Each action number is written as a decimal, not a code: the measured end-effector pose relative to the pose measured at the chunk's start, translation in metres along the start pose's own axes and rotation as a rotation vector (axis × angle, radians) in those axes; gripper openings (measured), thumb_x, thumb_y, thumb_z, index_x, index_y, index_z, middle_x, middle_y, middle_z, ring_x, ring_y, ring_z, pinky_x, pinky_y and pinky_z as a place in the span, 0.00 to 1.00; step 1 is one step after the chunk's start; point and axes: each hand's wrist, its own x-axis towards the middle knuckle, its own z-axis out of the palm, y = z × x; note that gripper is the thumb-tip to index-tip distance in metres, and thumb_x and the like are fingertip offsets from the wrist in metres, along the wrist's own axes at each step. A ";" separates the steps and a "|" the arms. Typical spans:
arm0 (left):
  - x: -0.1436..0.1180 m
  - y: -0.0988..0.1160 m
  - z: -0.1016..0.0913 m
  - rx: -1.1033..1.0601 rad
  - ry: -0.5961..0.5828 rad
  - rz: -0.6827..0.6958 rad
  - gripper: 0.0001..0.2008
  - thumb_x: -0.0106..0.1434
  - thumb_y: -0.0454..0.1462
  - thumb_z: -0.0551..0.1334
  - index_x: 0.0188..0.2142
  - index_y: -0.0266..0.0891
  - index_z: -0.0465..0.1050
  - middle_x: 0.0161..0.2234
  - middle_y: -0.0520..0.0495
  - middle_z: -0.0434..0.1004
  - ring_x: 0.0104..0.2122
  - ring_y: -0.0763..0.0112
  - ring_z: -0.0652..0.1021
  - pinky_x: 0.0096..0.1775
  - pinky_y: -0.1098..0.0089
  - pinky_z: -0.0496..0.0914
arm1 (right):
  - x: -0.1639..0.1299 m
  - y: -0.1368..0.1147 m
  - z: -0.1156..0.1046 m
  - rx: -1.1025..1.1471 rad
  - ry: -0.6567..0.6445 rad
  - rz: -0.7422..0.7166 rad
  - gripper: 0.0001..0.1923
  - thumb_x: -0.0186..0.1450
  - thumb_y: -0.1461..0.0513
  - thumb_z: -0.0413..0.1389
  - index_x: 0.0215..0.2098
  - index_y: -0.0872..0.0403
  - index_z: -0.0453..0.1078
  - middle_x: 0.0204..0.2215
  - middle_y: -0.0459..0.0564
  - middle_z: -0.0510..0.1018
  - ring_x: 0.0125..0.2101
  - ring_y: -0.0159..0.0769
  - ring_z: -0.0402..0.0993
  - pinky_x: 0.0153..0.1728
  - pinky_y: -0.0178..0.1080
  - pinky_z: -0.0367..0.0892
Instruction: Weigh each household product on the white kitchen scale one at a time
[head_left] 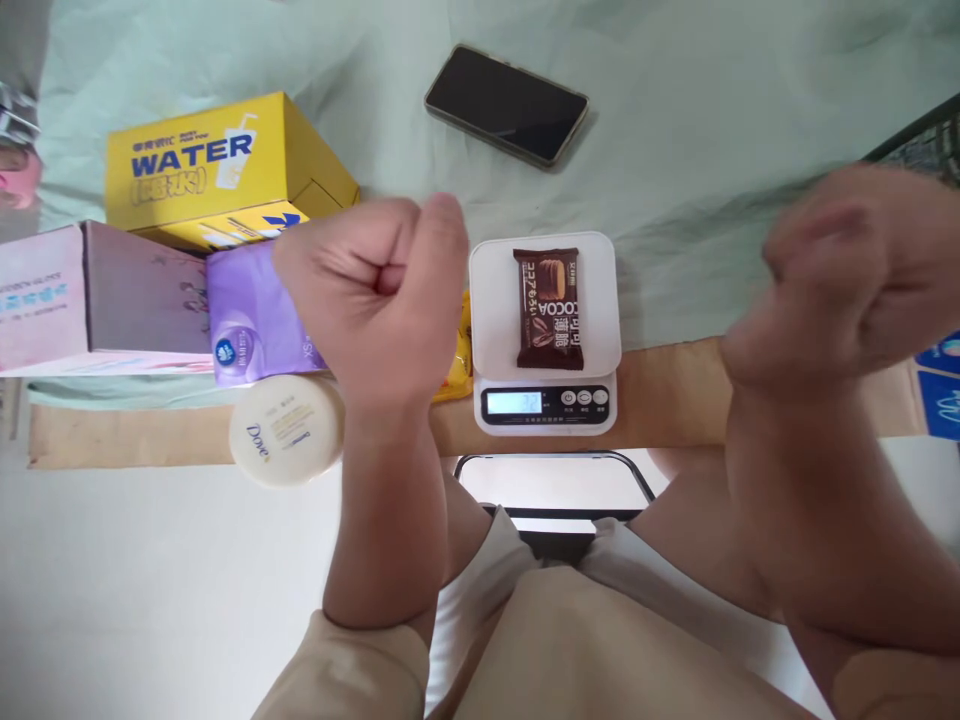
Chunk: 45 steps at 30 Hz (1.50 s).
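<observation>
Both my hands are raised as fists on either side of a white digital kitchen scale [486,360]. A dark brown packet of cocoa biscuits [550,310] lies on its plate, and the lit display seems to read 32. My left hand [382,290] is left of the scale, fingers curled in, with nothing showing in it. It hides part of a purple soft pack [255,310] and most of a yellow packet [456,375]. Off to the right, my right hand [847,270] is closed too, slightly blurred, with nothing visible in it.
A yellow WATER box [199,170] and a pink box [41,300] stand at the left. A round Dove tub [285,430] sits at the near edge. Farther back lies a phone [506,105] on the pale green cloth [675,100]. Blue packaging [941,400] shows at far right.
</observation>
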 end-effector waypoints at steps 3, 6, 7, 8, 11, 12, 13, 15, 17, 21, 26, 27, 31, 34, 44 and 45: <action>-0.002 0.003 0.001 -0.036 -0.121 0.001 0.31 0.62 0.26 0.64 0.22 0.37 0.38 0.23 0.51 0.37 0.24 0.80 0.44 0.29 0.63 0.42 | -0.014 0.003 0.003 0.013 0.073 -0.031 0.35 0.68 0.37 0.39 0.14 0.50 0.45 0.14 0.47 0.45 0.18 0.28 0.46 0.25 0.42 0.54; -0.004 0.006 0.003 -0.032 -0.116 0.003 0.25 0.57 0.22 0.58 0.22 0.37 0.38 0.24 0.51 0.37 0.24 0.81 0.44 0.30 0.63 0.42 | -0.027 0.005 0.007 0.078 0.020 -0.038 0.34 0.70 0.42 0.42 0.15 0.52 0.40 0.14 0.46 0.44 0.18 0.24 0.41 0.24 0.38 0.45; -0.005 0.008 0.004 -0.023 -0.087 0.000 0.23 0.56 0.22 0.57 0.21 0.37 0.39 0.24 0.51 0.37 0.24 0.81 0.44 0.30 0.63 0.42 | -0.030 0.005 0.007 0.095 0.028 -0.035 0.34 0.71 0.43 0.42 0.16 0.53 0.39 0.14 0.46 0.43 0.19 0.23 0.39 0.23 0.36 0.43; -0.005 0.008 0.005 -0.015 -0.058 -0.014 0.23 0.55 0.23 0.57 0.20 0.37 0.39 0.23 0.51 0.37 0.23 0.82 0.45 0.30 0.64 0.41 | -0.032 0.005 0.007 0.115 0.045 -0.035 0.34 0.71 0.44 0.43 0.16 0.54 0.38 0.14 0.46 0.42 0.19 0.23 0.38 0.23 0.35 0.41; -0.004 0.011 0.006 0.004 -0.091 -0.107 0.22 0.54 0.25 0.57 0.17 0.38 0.41 0.19 0.53 0.37 0.20 0.83 0.46 0.28 0.64 0.41 | -0.035 0.005 0.007 0.230 0.028 -0.096 0.31 0.72 0.52 0.47 0.18 0.56 0.39 0.15 0.44 0.40 0.20 0.22 0.36 0.23 0.34 0.39; -0.003 0.012 0.005 0.031 -0.174 -0.181 0.23 0.53 0.26 0.58 0.15 0.39 0.42 0.18 0.53 0.37 0.19 0.83 0.46 0.27 0.65 0.41 | -0.035 0.006 0.009 0.280 0.012 -0.127 0.30 0.72 0.55 0.48 0.18 0.57 0.39 0.15 0.44 0.40 0.19 0.21 0.36 0.22 0.34 0.38; -0.002 0.013 0.004 0.075 -0.278 -0.267 0.23 0.53 0.27 0.58 0.14 0.39 0.42 0.18 0.53 0.37 0.19 0.83 0.46 0.26 0.65 0.40 | -0.034 0.006 0.010 0.316 -0.010 -0.154 0.29 0.72 0.58 0.48 0.18 0.57 0.39 0.15 0.43 0.40 0.19 0.21 0.36 0.21 0.34 0.37; 0.001 0.014 0.004 0.207 -0.455 -0.450 0.24 0.55 0.30 0.59 0.14 0.39 0.42 0.17 0.53 0.37 0.20 0.82 0.46 0.26 0.66 0.41 | -0.034 0.008 0.016 0.341 -0.056 -0.173 0.28 0.72 0.60 0.49 0.19 0.57 0.41 0.14 0.43 0.42 0.18 0.21 0.38 0.20 0.34 0.39; 0.004 0.015 0.005 0.360 -0.525 -0.554 0.23 0.59 0.35 0.58 0.16 0.40 0.43 0.18 0.53 0.39 0.20 0.81 0.47 0.26 0.65 0.41 | -0.035 0.009 0.022 0.328 -0.097 -0.154 0.24 0.71 0.60 0.50 0.19 0.56 0.52 0.15 0.43 0.54 0.19 0.23 0.50 0.23 0.33 0.48; 0.008 0.011 0.011 0.625 -0.653 -0.637 0.25 0.63 0.44 0.58 0.17 0.41 0.46 0.18 0.52 0.44 0.22 0.78 0.50 0.26 0.65 0.45 | -0.039 0.008 0.031 0.285 -0.163 -0.126 0.13 0.70 0.56 0.51 0.39 0.51 0.77 0.28 0.46 0.76 0.32 0.30 0.71 0.39 0.38 0.67; 0.008 0.006 0.016 0.766 -0.785 -0.645 0.29 0.65 0.50 0.58 0.14 0.41 0.52 0.16 0.51 0.46 0.21 0.75 0.52 0.28 0.64 0.50 | -0.043 0.002 0.032 0.228 -0.164 -0.103 0.15 0.73 0.57 0.49 0.44 0.49 0.78 0.32 0.46 0.81 0.38 0.33 0.74 0.47 0.43 0.66; 0.008 0.006 0.017 0.770 -0.793 -0.634 0.29 0.65 0.50 0.59 0.13 0.41 0.52 0.16 0.51 0.46 0.21 0.75 0.53 0.28 0.64 0.50 | -0.044 0.001 0.032 0.231 -0.166 -0.099 0.14 0.73 0.57 0.50 0.45 0.48 0.78 0.35 0.45 0.82 0.42 0.35 0.75 0.49 0.44 0.66; 0.006 0.008 0.022 0.760 -0.830 -0.615 0.28 0.65 0.50 0.60 0.14 0.40 0.59 0.15 0.51 0.50 0.20 0.74 0.55 0.30 0.64 0.51 | -0.048 -0.004 0.036 0.203 -0.243 -0.037 0.13 0.70 0.58 0.54 0.49 0.47 0.78 0.45 0.46 0.84 0.52 0.40 0.75 0.55 0.48 0.66; 0.004 0.011 0.027 0.735 -0.850 -0.589 0.26 0.66 0.48 0.60 0.15 0.39 0.61 0.15 0.51 0.53 0.20 0.75 0.56 0.30 0.64 0.50 | -0.048 -0.005 0.036 0.278 -0.227 -0.016 0.13 0.69 0.59 0.55 0.49 0.49 0.77 0.46 0.47 0.83 0.54 0.40 0.76 0.57 0.49 0.68; -0.006 0.027 0.045 0.374 -0.891 -0.480 0.16 0.66 0.47 0.58 0.28 0.40 0.74 0.16 0.54 0.61 0.20 0.76 0.61 0.26 0.67 0.53 | -0.035 0.018 0.019 0.364 0.063 0.040 0.09 0.70 0.64 0.55 0.43 0.52 0.78 0.45 0.50 0.78 0.50 0.31 0.77 0.55 0.41 0.76; -0.007 0.028 0.045 0.355 -0.894 -0.478 0.16 0.66 0.47 0.58 0.28 0.40 0.74 0.16 0.55 0.61 0.19 0.76 0.61 0.26 0.68 0.53 | -0.033 0.027 0.016 0.314 0.104 0.067 0.10 0.70 0.64 0.55 0.42 0.52 0.79 0.45 0.51 0.78 0.49 0.32 0.77 0.56 0.42 0.76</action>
